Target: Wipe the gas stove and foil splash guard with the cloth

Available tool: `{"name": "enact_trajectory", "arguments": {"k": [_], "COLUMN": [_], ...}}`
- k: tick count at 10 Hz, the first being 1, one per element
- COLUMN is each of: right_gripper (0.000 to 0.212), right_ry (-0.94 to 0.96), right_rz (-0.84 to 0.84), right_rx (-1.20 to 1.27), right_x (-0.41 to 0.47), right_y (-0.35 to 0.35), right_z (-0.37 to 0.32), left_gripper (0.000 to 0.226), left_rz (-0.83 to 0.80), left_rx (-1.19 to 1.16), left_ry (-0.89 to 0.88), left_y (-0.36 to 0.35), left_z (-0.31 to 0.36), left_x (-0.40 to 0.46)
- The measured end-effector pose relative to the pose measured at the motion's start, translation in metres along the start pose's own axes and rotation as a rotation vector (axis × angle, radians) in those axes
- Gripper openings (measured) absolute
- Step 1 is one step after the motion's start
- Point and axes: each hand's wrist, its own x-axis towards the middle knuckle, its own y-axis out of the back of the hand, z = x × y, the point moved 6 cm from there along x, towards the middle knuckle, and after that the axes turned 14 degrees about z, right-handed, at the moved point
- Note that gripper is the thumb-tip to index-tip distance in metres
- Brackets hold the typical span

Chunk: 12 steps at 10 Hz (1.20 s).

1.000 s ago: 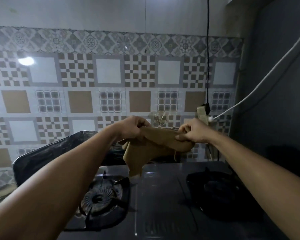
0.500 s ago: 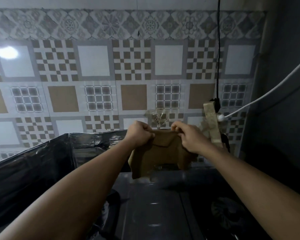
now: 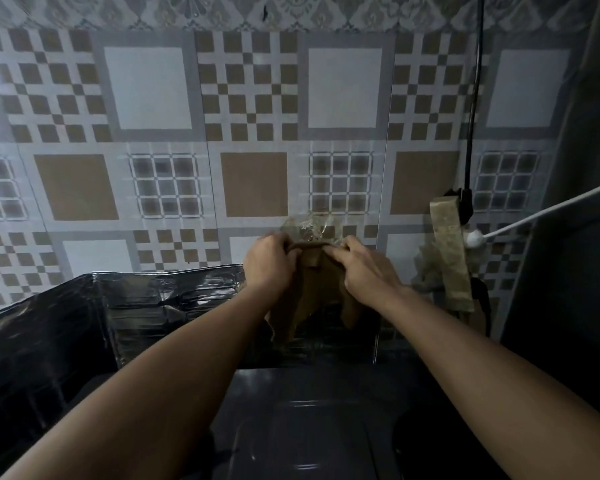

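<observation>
left hand (image 3: 269, 263), right hand (image 3: 364, 268) grip cloth (image 3: 314, 289) above foil splash guard (image 3: 160, 292).

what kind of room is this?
Most likely a home kitchen: a dark stove top against a patterned tile wall, with a foil splash guard round it. Both hands hold a brown cloth.

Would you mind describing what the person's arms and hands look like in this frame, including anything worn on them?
Both forearms are bare right to the frame's lower edge, with no sleeves in view. The left hand and right hand wear no gloves, and no rings, watch or bracelets show. The dim light hides finer detail.
</observation>
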Motion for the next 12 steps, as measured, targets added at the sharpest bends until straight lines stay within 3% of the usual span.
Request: {"name": "enact_trajectory", "arguments": {"k": [1, 2, 3, 5, 6, 7, 8, 9, 12], "right_gripper": [0.050, 0.056, 0.065, 0.062, 0.067, 0.074, 0.069, 0.065, 0.061], "right_ry": [-0.045, -0.119, -0.215, -0.293, -0.344, -0.359, -0.364, -0.390, -0.406], "right_rz": [-0.023, -0.046, -0.040, -0.030, -0.138, -0.218, -0.192, -0.210, -0.283], "right_rx": [0.002, 0.002, 0.094, 0.257, 0.375, 0.344, 0.278, 0.273, 0.284], "right_x": [0.004, -0.001, -0.009, -0.015, -0.021, -0.029, -0.036, -0.045, -0.092], "right_y": [-0.010, -0.027, -0.038, -0.041, -0.046, -0.047, -0.031, -0.016, 0.042], "right_z": [-0.003, -0.001, 0.004, 0.012, 0.010, 0.005, -0.002, -0.008, -0.044], "left_gripper": [0.019, 0.018, 0.013, 0.016, 0.021, 0.041, 0.060, 0.062, 0.048], "left_rz": [0.005, -0.095, -0.184, -0.267, -0.335, -0.403, -0.441, -0.450, -0.483], "left_rx": [0.104, 0.184, 0.109, 0.065, 0.086, 0.102, 0.107, 0.077, 0.091], "left_ry": [-0.062, -0.012, 0.097, 0.193, 0.218, 0.235, 0.239, 0.224, 0.205], "left_y": [-0.011, -0.027, -0.039, -0.037, -0.032, -0.022, -0.003, 0.020, 0.120], "left_z": [0.001, -0.007, -0.015, -0.028, -0.032, -0.037, -0.038, -0.037, -0.028], "left_x": [0.000, -0.010, -0.022, -0.032, -0.037, -0.043, -0.050, -0.057, -0.098]}}
